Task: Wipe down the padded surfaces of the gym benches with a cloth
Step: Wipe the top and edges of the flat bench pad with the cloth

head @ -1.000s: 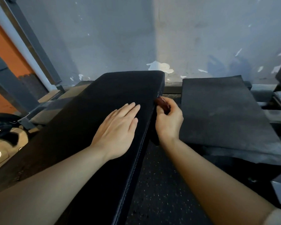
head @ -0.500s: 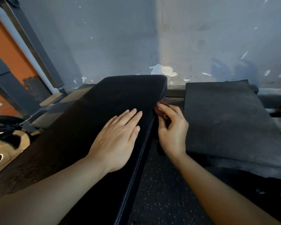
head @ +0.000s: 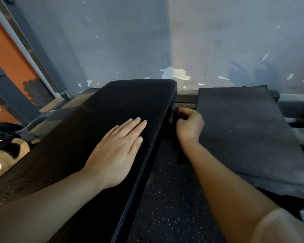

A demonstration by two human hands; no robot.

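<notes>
The left hand (head: 119, 149) lay flat, fingers straight, on the black bench pad (head: 116, 109). The right hand (head: 189, 127) was curled around a dark reddish cloth (head: 178, 114) pressed against the pad's right side edge — it looked soft, light and easily bunched, best gripped in 1 wad. No writing was legible.

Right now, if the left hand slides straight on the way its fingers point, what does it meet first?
Only more bench pad. The left hand lies flat, fingers aimed toward the pad's far right corner; beyond that edge is probably the wall, though depth is unclear.
</notes>
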